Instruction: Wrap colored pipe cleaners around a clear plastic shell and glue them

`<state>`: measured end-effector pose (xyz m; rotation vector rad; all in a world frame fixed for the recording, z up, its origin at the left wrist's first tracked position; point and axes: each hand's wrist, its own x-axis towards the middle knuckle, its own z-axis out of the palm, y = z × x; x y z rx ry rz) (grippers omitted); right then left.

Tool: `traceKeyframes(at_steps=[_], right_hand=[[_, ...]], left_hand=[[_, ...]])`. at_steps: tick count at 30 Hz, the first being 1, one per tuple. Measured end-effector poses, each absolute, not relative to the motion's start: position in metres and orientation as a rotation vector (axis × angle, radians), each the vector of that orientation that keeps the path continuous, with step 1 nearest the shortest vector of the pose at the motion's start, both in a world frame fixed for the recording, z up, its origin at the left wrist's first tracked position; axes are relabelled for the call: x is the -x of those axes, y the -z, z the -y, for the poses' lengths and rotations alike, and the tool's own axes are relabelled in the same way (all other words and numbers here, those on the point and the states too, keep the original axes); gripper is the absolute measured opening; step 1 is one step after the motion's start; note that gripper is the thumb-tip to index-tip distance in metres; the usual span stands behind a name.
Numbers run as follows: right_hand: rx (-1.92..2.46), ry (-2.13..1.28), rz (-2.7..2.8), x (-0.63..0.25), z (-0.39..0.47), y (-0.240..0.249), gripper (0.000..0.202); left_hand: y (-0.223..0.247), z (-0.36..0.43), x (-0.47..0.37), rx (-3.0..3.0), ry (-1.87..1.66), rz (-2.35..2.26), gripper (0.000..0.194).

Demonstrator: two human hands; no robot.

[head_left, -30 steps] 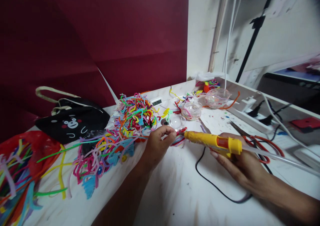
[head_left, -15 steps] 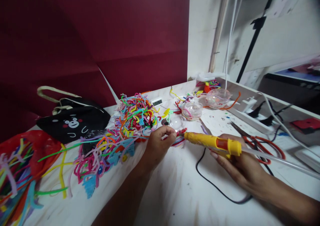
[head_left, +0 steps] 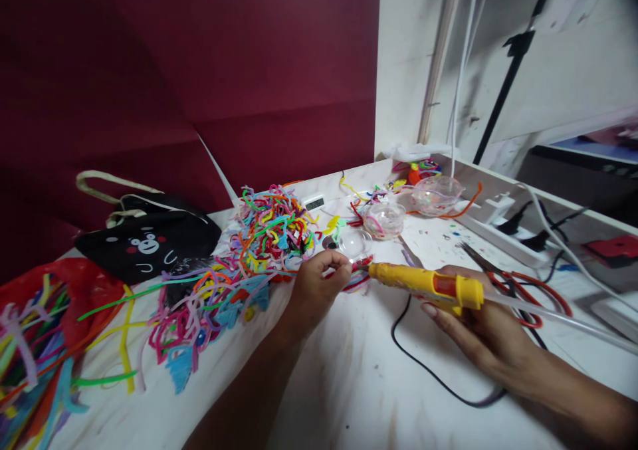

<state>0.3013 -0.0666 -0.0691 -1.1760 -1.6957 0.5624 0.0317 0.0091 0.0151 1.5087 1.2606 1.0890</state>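
Observation:
A yellow hot glue gun with a clear glue stick running out of its back is gripped in my right hand. Its nozzle points left, close to a small red fuzzy piece. My left hand is closed in a pinch at the near side of that red piece; the fingertips hide what they hold. Just beyond the fingers lies a clear round plastic lid or dish. A black cord curves over the table below the glue gun.
Coloured pipe cleaner pieces are heaped left of centre, with a black bag and a red plastic bag further left. Clear bowls stand at the back. Orange-handled scissors and a power strip are on the right.
The view has shifted very slightly. Both hands and the glue gun keep practically the same position.

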Motion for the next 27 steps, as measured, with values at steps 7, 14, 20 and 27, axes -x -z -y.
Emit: traceKeyframes(at_steps=[7, 14, 20, 27], right_hand=[[1.181, -0.559, 1.602, -0.296, 0.065, 0.047, 0.029], [1.205, -0.788, 1.454, -0.293, 0.063, 0.040, 0.046], [1.199, -0.943, 1.332, -0.292, 0.059, 0.030, 0.044], [1.237, -1.028, 1.346, -0.297, 0.057, 0.025, 0.040]], left_hand=[[-0.013, -0.010, -0.030, -1.535, -1.086, -1.246, 0.021], [-0.014, -0.010, -0.030, -1.518, -1.093, -1.225, 0.022], [-0.017, -0.009, -0.030, -1.427, -1.066, -1.232, 0.025], [-0.020, -0.010, -0.033, -1.346, -1.060, -1.215, 0.028]])
